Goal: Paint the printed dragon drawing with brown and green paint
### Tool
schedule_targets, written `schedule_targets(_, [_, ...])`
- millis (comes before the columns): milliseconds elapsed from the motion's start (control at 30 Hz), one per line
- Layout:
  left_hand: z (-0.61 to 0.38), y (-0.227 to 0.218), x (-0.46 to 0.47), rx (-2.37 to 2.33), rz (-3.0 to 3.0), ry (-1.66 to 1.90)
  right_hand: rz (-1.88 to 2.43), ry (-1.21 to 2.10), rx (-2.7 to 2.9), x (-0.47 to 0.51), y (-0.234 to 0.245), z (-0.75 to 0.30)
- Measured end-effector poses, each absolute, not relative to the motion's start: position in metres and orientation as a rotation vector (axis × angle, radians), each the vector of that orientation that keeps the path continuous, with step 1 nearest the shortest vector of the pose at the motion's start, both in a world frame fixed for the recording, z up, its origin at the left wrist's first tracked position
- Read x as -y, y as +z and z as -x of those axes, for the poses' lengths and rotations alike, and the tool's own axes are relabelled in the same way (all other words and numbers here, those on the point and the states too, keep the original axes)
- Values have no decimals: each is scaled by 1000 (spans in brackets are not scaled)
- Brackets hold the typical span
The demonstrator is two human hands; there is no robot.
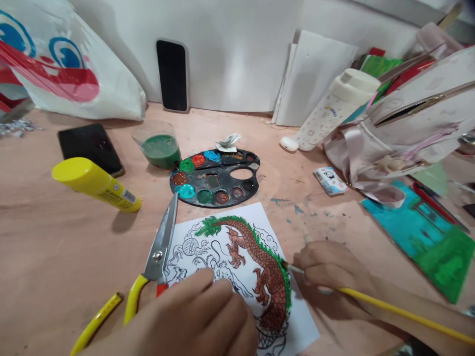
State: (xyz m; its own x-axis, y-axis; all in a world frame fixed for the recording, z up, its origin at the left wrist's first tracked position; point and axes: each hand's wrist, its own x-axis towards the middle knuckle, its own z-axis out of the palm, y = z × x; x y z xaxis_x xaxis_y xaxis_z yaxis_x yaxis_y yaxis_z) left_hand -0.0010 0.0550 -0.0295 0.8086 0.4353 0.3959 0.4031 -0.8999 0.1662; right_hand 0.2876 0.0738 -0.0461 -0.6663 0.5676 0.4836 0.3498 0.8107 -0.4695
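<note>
A white sheet with a dragon drawing [237, 247], partly painted brown and green, lies on the wooden table [55, 247]. My left hand [193, 321] rests flat on the sheet's lower left part, fingers stretched out, holding it down. My right hand [330, 269] pinches a yellow-handled paintbrush [389, 306], its tip touching the dragon's green edge at the right side of the sheet. Scissors [159, 252] with yellow handles lie just left of the sheet, next to my left hand.
A black palette [215, 177] with several paint wells and a cup of green water [159, 146] stand behind the sheet. A yellow glue stick [94, 184], a dark phone [90, 147], a plastic bag [67, 64], a white bottle [334, 111], a bag and a painted board [426, 237] surround it.
</note>
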Motion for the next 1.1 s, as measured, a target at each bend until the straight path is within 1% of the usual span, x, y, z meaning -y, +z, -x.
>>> schedule_targets(67, [3,-28,-68,-751,-3046,534,671,454,2374,-74,-45,-288])
schedule_targets(100, [5,-28,-72,-615,-3101,391,681,447,2373,-75,-45,-287])
schedule_targets(133, [6,-30,-76,-559,-3095,327,694,435,2360,-75,-45,-287])
schedule_targets(233, [9,-41,-83,-679,-2927,342,703,451,2348,-74,-46,-286])
schedule_targets(333, [10,-49,-88,-689,-2810,309,688,489,2330,-72,-48,-285])
schedule_targets(667, [14,-51,-90,-651,-2835,252,675,589,2293,-74,-50,-290])
schedule_targets(867, [13,-49,-89,-653,-2842,236,701,534,2265,-74,-46,-289])
schedule_targets(1100, [14,-48,-89,-653,-2842,218,758,678,2197,-73,-48,-290])
